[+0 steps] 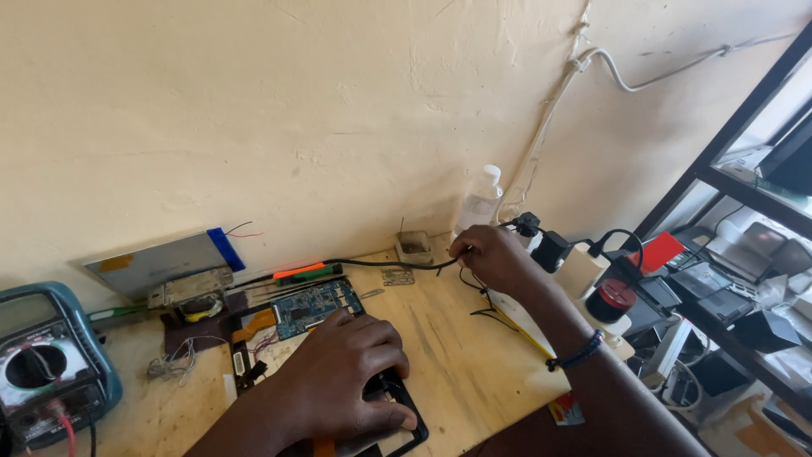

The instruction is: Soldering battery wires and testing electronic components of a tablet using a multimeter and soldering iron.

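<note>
Left hand [347, 381] presses flat, fingers curled down, on an opened tablet [338, 372] lying on the wooden bench [474, 364], its green circuit board [317, 305] exposed just beyond the knuckles. Farther back and to the right, the right hand [495, 254] is pinched shut on a black cable [381, 264] that runs leftward across the bench. Beyond it, a clear plastic bottle [482, 199] stands against the wall, and a teal multimeter [42, 372] sits at far left.

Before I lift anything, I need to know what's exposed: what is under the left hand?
The left hand rests on an opened tablet; its blue circuit board and orange ribbon show beyond the fingers. The part beneath the palm is covered.
</note>
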